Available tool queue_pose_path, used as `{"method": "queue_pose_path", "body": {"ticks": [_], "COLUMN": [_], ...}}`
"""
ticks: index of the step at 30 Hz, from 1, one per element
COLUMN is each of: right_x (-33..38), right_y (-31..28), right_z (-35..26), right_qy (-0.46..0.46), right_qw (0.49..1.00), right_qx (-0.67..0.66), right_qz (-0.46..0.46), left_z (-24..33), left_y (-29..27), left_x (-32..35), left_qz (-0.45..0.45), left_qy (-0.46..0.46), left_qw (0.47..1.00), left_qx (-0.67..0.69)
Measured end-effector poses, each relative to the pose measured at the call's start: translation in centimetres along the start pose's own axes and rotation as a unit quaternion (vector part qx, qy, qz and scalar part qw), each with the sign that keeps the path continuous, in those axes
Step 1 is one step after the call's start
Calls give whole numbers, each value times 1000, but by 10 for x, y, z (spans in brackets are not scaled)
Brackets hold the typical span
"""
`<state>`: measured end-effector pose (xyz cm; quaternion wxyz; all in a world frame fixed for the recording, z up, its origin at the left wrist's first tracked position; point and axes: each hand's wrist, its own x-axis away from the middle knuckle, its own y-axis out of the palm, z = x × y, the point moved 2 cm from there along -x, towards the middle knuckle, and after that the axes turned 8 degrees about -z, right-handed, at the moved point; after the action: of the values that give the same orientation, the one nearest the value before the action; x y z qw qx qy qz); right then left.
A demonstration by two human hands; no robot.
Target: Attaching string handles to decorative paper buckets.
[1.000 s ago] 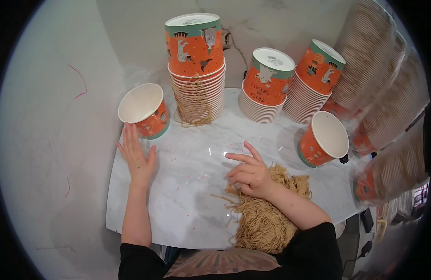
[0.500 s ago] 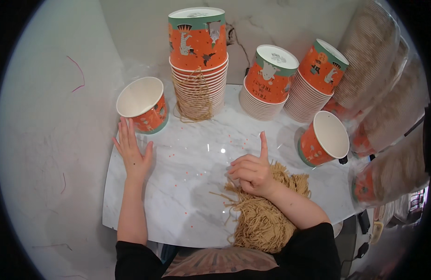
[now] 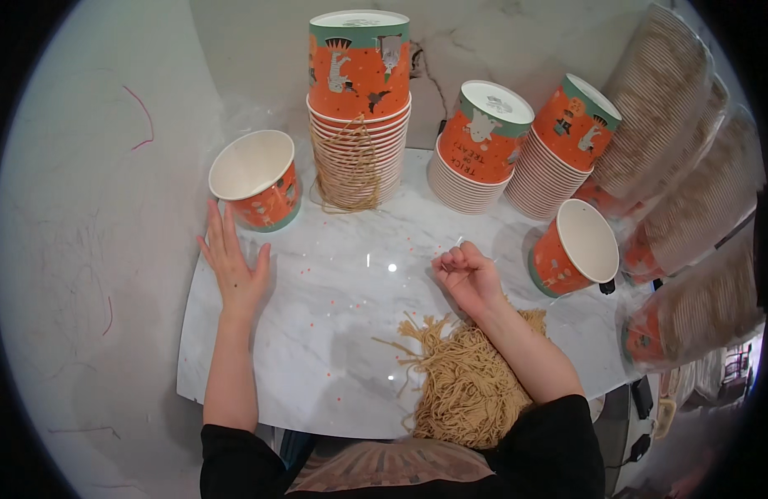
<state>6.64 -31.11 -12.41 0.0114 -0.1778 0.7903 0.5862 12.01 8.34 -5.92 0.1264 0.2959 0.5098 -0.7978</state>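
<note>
My left hand (image 3: 237,266) lies open on the marble-patterned table, fingers spread, its fingertips beside an upright orange and green paper tub (image 3: 271,195). My right hand (image 3: 469,279) is closed, with the fingers curled in over the middle right of the table; anything inside them is hidden. Below that hand and next to its forearm lies a heap of tan yarn strands (image 3: 463,382), partly covered by the arm. Another upright orange tub (image 3: 585,241) stands tilted in view to the right of my right hand.
A tall stack of upside-down tubs (image 3: 359,66) with tan string (image 3: 348,170) on its side stands at the back. Two shorter stacks, a middle one (image 3: 482,141) and a right one (image 3: 563,141), stand farther right. Several plastic-wrapped tub sleeves (image 3: 650,108) line the right edge. Small orange specks dot the table.
My right hand has turned and moved slightly up and right; its raised index finger has curled in with the others. The left hand stays flat beside the tub. The view has shifted slightly.
</note>
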Motion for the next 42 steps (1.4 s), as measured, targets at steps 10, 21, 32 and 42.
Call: {"method": "queue_pose_path", "body": {"ticks": [10, 21, 32, 42], "right_x": [-10, -10, -8, -10], "right_y": [58, 48, 40, 41], "right_z": [11, 12, 12, 15], "right_qy": [38, 41, 28, 30], "right_qw": [990, 994, 991, 992], "right_qx": [128, 101, 114, 110], "right_qz": [46, 27, 65, 60], "left_z": [2, 5, 6, 5], "left_y": [1, -2, -3, 7], "left_x": [3, 5, 6, -3], "left_qz": [40, 77, 75, 0], "left_qy": [49, 63, 50, 12], "left_qw": [998, 994, 996, 999], "left_qx": [30, 41, 12, -40]}}
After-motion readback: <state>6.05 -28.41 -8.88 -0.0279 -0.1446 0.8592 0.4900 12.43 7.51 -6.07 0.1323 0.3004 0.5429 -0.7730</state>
